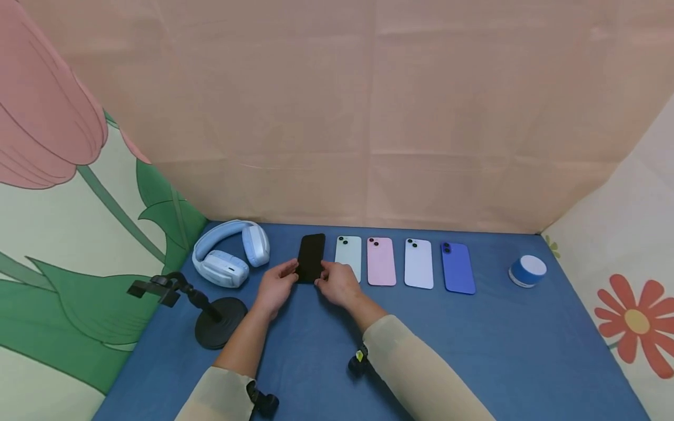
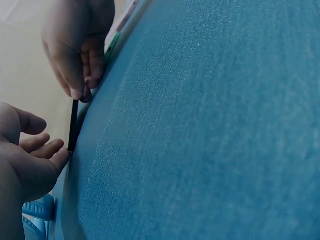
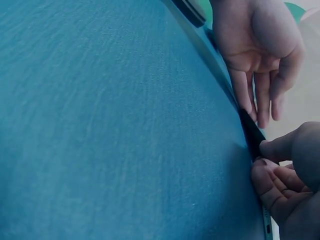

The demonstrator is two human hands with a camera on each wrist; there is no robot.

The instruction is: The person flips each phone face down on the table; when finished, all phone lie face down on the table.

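A phone with its black face up (image 1: 311, 257) lies at the left end of a row of phones. My right hand (image 1: 339, 284) pinches its near right corner; in the right wrist view the thumb (image 3: 277, 147) is on top and curled fingers are beneath. On the other side, my left hand (image 1: 277, 287) touches the phone's left edge with fairly straight fingertips, its thumb held apart in the left wrist view. Just right of it lies a pale green phone (image 1: 348, 251), partly behind my right hand.
Further right lie a pink phone (image 1: 381, 261), a white phone (image 1: 419, 263), a blue phone (image 1: 458, 268) and a blue-and-white round container (image 1: 528, 271). Light blue headphones (image 1: 225, 263) and a black stand (image 1: 221, 323) are on the left. A blue cloth (image 1: 474, 356) covers the table.
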